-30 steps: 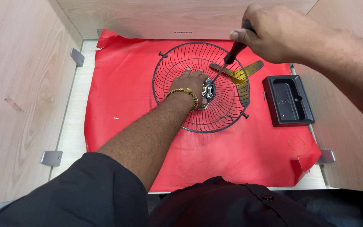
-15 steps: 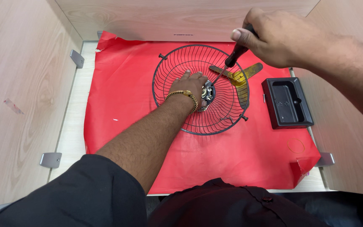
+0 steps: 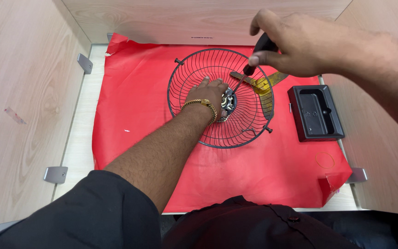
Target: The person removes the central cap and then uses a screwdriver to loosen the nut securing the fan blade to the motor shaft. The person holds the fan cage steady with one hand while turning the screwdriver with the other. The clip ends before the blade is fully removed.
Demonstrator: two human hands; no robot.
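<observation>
The left hand lies flat on the wire fan guard, gripping nothing, while the right hand has its grip closed round a screwdriver at the hub.

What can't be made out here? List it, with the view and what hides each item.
Head view only:
- Screwdriver handle: mostly wrapped by the right hand.
- Screwdriver tip at the hub: too small to see what it meets.
- Hub's left side: covered by the left hand.
- Yellow fan blade: partly behind the wire guard and the right hand.
- Black tray interior: too dark for detail.
</observation>
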